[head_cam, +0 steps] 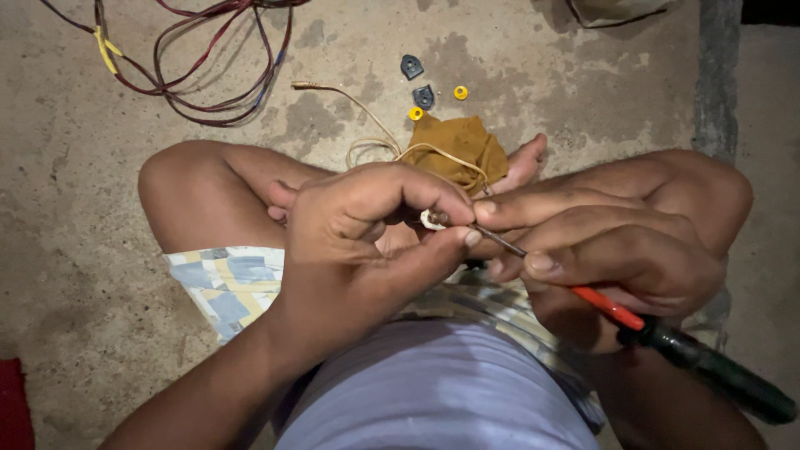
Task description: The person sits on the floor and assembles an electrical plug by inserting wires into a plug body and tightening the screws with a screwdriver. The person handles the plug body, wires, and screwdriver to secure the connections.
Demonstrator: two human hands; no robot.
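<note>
The rough, blotched concrete floor (75,192) fills the scene, and a person sits cross-legged on it, bare knees spread wide, patterned shorts (225,283) and a pale shirt at the bottom. Above the lap the left hand (367,233) is curled inward from the lower left, its thumb and forefinger pinched shut on a small white part (432,221). The right hand (608,250) comes in from the right, fingers folded closed around one screwdriver (633,321), the forefinger stretched along its thin metal shaft; the tip meets the white part right at the left hand's pinch. The screwdriver has an orange collar and a black, rounded handle that juts out behind the right hand toward the lower right. Beyond the white part, just past the fingertips, lies one crumpled mustard-brown cloth (462,146) beside a bare foot, with a pale cream cord (367,112) looping over it. Farther from the white part, at the upper left, one tangled bundle of red, blue and yellow wires (208,75) sprawls on the floor. Just above the cloth lie two small dark, rounded plastic pieces (412,67) and two tiny yellow rings (460,92).
</note>
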